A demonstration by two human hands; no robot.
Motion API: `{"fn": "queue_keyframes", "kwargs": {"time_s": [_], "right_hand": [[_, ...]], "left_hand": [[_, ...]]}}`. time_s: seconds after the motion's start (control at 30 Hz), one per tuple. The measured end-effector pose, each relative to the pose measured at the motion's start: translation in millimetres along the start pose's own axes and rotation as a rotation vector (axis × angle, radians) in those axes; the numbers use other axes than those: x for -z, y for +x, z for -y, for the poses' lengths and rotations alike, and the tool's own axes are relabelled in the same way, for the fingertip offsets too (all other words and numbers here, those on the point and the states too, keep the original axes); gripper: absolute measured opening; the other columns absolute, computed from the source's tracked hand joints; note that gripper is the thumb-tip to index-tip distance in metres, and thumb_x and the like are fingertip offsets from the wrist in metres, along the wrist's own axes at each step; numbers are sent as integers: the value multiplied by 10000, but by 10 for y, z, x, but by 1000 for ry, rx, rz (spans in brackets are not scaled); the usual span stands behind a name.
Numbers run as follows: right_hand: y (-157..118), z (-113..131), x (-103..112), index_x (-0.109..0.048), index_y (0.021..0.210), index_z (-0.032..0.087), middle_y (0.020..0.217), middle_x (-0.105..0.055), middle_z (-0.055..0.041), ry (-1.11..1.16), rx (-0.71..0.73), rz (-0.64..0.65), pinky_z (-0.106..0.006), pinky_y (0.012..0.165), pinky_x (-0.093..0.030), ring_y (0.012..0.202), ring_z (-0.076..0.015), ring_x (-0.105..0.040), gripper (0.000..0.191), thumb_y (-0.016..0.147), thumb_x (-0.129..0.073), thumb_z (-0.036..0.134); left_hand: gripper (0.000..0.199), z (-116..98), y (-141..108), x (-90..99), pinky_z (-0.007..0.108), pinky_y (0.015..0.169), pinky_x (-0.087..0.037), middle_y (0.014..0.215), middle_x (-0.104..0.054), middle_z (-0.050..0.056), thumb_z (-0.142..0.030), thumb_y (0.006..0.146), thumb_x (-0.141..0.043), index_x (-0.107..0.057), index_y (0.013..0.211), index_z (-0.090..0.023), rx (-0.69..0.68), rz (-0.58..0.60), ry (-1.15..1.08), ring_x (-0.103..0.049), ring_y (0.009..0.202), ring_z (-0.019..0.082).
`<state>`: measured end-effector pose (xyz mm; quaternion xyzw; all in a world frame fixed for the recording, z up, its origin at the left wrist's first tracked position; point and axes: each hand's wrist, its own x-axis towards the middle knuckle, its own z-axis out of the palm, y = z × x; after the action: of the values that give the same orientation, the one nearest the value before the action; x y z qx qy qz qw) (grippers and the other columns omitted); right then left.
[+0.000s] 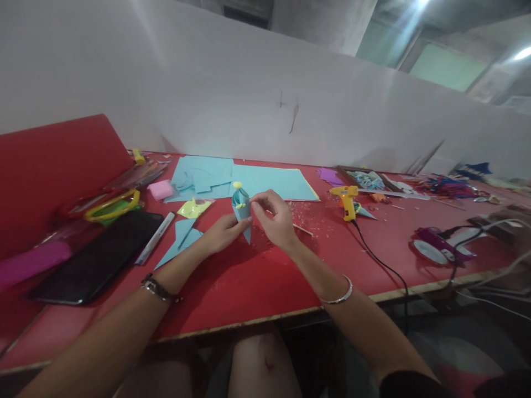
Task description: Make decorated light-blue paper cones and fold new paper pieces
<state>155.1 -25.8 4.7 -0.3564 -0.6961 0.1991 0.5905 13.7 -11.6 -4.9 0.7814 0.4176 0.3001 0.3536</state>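
Observation:
My left hand (226, 232) grips a small blue paper cone (241, 212), thumb across its front, the pointed end down. Yellow bits sit on the cone's front, and a round yellow piece (237, 185) shows at its top. Close against the cone's right side, my right hand (274, 217) has its thumb and forefinger pinched together. Whatever lies between those fingertips is too small to make out. Left of the hands are blue paper pieces (182, 242) and a clear packet of yellow material (194, 208).
A yellow glue gun (346, 202) stands to the right, its cord running over the table's front edge. Large blue sheets (269, 182) lie behind the hands. On the left are a marker (155, 237), a black tablet-like slab (99, 262) and a pink lump (160, 189).

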Motion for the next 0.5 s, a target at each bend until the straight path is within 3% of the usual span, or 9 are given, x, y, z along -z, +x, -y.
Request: {"fn": "queue_keyframes", "kwargs": {"time_s": [0.1,0.2,0.33,0.5], "right_hand": [[6,-50,-4,-538,784,199,782,-544,-4,-70,-55,-41,-246,661,-439,744,-111,-524,100,787,-438,205],[-1,-101,-27,-565,810,188,803,-560,-9,-120,-109,33,-234,643,-443,727,-102,-529,133,756,-448,157],[-24,-151,-65,-595,843,187,829,-580,-17,-103,-133,134,-232,634,-458,715,-97,-547,192,716,-471,115],[-28,-192,-69,-612,849,170,813,-602,-29,-82,-143,116,-246,651,-469,718,-107,-559,188,696,-517,117]], "left_hand": [[423,-41,-9,21,266,615,-428,602,-550,-4,-553,712,-399,-514,600,-161,119,-103,-106,-505,638,159],[443,-66,-13,45,273,635,-436,619,-584,12,-576,693,-412,-542,611,-161,205,-218,-227,-523,663,174],[428,-48,-1,56,270,636,-441,599,-592,11,-575,679,-443,-546,598,-167,238,-248,-350,-534,637,167],[434,27,29,33,294,655,-442,592,-609,27,-568,677,-458,-579,629,-155,274,-267,-414,-555,630,176]]}}
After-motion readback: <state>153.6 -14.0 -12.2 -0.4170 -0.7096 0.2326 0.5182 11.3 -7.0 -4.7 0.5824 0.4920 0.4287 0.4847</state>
